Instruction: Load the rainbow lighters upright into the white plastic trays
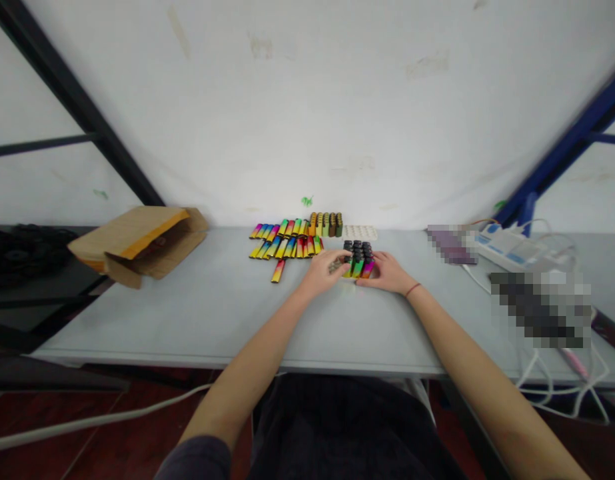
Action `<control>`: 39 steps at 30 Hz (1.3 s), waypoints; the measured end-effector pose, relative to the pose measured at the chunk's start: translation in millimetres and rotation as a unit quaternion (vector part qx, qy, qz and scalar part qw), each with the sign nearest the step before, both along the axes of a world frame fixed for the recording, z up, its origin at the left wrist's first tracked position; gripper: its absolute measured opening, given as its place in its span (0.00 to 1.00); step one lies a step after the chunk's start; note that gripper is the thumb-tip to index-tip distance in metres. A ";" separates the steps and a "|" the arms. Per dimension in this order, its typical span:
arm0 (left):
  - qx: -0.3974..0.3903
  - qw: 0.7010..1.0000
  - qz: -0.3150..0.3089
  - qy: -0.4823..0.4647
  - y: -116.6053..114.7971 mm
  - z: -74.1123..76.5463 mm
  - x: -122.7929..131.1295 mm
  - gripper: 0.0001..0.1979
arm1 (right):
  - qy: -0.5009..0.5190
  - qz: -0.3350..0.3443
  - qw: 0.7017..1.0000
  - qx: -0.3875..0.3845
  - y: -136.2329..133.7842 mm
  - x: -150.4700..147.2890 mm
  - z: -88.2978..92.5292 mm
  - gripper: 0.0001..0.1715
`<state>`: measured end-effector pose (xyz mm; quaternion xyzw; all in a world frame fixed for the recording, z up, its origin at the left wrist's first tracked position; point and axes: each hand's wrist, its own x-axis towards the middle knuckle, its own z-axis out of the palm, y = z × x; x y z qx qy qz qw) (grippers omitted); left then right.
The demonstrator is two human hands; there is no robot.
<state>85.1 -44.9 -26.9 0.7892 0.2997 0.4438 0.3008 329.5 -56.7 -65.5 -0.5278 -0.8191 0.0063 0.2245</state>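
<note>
Several upright colourful tubes with black tops (pixel 358 259) stand grouped on the grey table. My left hand (pixel 323 272) is at their left side, thumb and fingers curved near the nearest tubes; whether it grips one is too small to tell. Around the group's right side, my right hand (pixel 387 272) rests with thumb and fingers apart, touching the magenta-green tubes. To the left lie rows of rainbow-coloured tubes (pixel 287 247), and a single one (pixel 278 271) lies in front of them. Behind my left hand stands a block of yellow and dark tubes (pixel 326 225).
A white holed tray (pixel 361 232) lies by the wall. On the left, an open brown paper package (pixel 147 240) rests on the table (pixel 187 320). Power strips (pixel 507 247), cables and blurred-out devices (pixel 537 310) occupy the right side.
</note>
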 end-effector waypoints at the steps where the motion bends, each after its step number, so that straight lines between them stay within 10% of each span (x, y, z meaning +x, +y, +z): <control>1: 0.003 1.000 0.004 0.004 0.6 -1.2 0.0 0.13 | -0.001 -0.002 1.000 -0.001 0.0 -0.1 0.1 0.45; 10: 0.032 0.998 0.027 0.057 -3.0 16.9 -6.4 0.08 | 0.003 0.000 1.000 -0.003 -1.2 -0.7 2.3 0.44; 13: -0.009 0.975 0.171 0.140 0.4 34.8 -28.1 0.10 | 0.004 0.002 1.000 -0.006 -1.7 -1.0 3.4 0.43; 17: -0.127 0.867 0.364 0.315 19.0 46.3 -78.6 0.14 | -0.002 -0.003 1.000 -0.009 -1.8 -1.1 3.9 0.44; 22: -0.226 0.822 0.312 0.420 36.3 36.6 -121.5 0.20 | 0.000 -0.005 1.000 -0.007 -1.9 -0.6 2.7 0.44; 28: -0.217 0.815 0.331 0.423 33.9 30.4 -113.3 0.20 | 0.000 -0.004 1.000 -0.008 -1.9 -0.7 2.8 0.46; 39: -0.199 0.885 0.208 0.366 39.3 32.2 -111.0 0.13 | -0.003 -0.008 1.000 -0.009 -1.5 -0.7 2.1 0.45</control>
